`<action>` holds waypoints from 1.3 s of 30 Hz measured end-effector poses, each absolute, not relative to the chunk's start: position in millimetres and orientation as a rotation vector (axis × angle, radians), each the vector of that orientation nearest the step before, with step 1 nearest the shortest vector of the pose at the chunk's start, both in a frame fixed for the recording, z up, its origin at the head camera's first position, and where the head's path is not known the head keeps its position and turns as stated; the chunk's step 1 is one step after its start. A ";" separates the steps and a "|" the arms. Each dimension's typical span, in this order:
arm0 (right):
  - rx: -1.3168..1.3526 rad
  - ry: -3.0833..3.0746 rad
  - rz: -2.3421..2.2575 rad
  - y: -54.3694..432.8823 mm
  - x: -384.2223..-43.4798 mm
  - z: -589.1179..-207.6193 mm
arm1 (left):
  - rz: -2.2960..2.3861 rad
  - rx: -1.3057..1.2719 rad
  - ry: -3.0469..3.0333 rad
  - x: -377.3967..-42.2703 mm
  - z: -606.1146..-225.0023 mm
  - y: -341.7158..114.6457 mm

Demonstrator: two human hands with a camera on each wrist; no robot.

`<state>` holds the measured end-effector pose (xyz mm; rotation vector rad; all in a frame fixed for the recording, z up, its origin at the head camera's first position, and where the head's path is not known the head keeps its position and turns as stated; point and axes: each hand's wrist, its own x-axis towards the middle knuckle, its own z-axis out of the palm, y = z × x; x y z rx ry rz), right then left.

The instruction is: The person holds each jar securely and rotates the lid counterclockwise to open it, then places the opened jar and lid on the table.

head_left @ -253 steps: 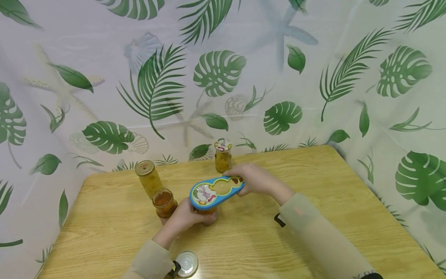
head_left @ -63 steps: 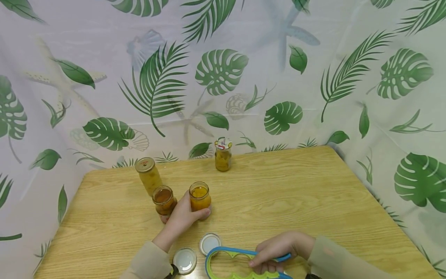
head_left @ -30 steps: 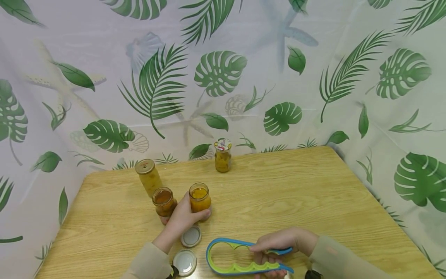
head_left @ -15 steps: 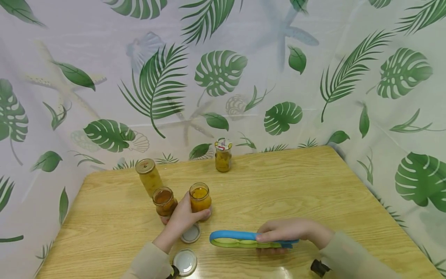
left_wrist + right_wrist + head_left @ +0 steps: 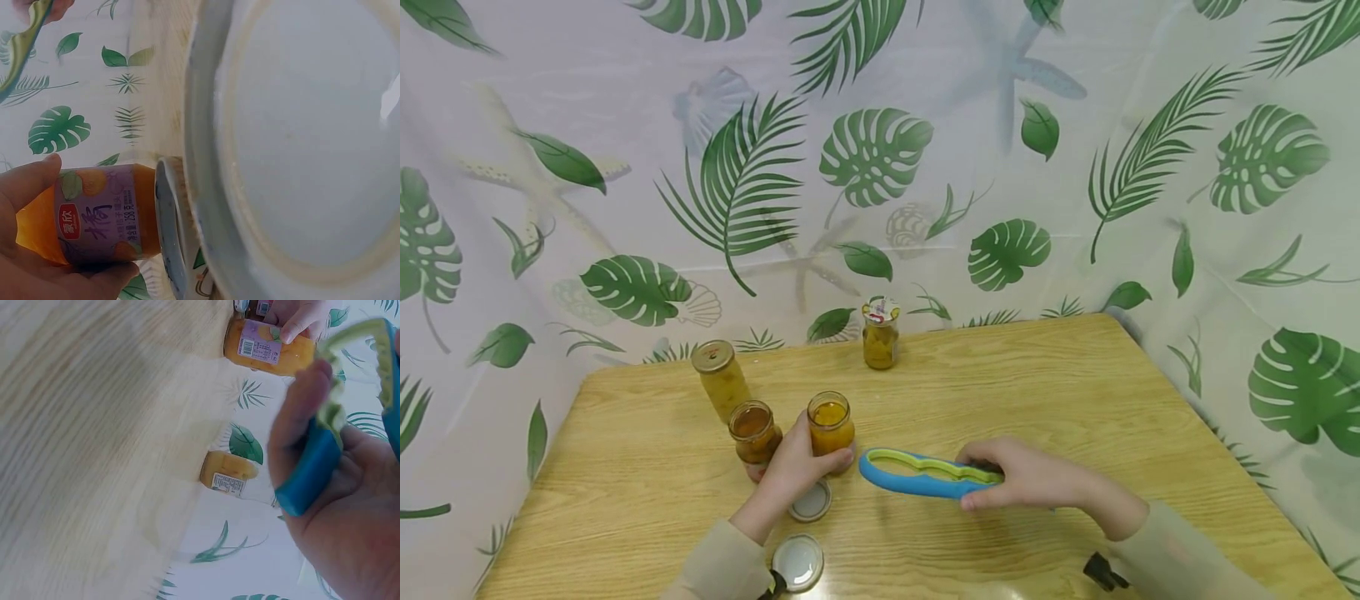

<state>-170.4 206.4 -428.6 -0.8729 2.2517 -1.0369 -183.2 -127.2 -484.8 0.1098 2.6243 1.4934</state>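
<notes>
The left hand [image 5: 793, 458] is gripping a lidless tangerine jar [image 5: 832, 433], two lids [image 5: 798, 562] lying beside that wrist. Farther right, apart from the other, the right hand [image 5: 1033, 477] is clamping a blue-and-green jar opener [image 5: 910, 483], having just raised and turned it, so the tool is hovering clear of the opened jar. The left wrist view is showing a purple citrus label [image 5: 99, 219] that the head view is hiding.

Opener [image 5: 913, 483] raised, turned; orange jar [image 5: 831, 432] now lidless.
</notes>
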 end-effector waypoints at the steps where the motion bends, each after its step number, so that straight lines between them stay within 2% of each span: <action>1: -0.878 2.291 -1.034 206.2 -170.3 -427.6 | 1.495 0.111 2.624 -183.3 -484.7 -127.3; 11: -0.887 2.614 -0.969 208.2 -166.6 -415.4 | 1.498 0.110 2.615 -183.1 -482.2 -126.9; 19: -1.026 2.882 -0.795 212.3 -165.1 -412.0 | 1.499 0.103 2.622 -184.0 -485.2 -126.9; 26: -0.994 2.943 -0.722 216.5 -164.7 -414.5 | 1.505 0.099 2.627 -183.9 -485.2 -126.6; 39: -1.095 3.001 -0.682 221.6 -165.4 -419.6 | 1.498 0.029 2.653 -185.7 -485.0 -125.4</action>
